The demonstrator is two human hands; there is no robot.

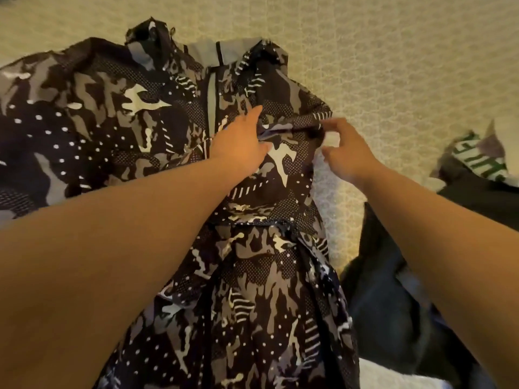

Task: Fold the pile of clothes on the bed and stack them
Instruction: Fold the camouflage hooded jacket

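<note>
A black, grey and white camouflage jacket [134, 127] lies spread over the cream patterned bed [393, 66], collar at the far end, zip running down its middle. My left hand [241, 144] lies flat on the jacket's chest beside the zip, fingers straight. My right hand [345, 150] pinches the jacket's right sleeve fold [295, 126] at the garment's right edge, thumb and fingers closed on the cloth. Both forearms reach in from the bottom of the view.
Dark clothes [393, 318] are heaped at the right, beside my right forearm. A garment with green and white lettering [480, 157] lies on top of them at the far right. A white patch [393, 374] shows at the bottom right.
</note>
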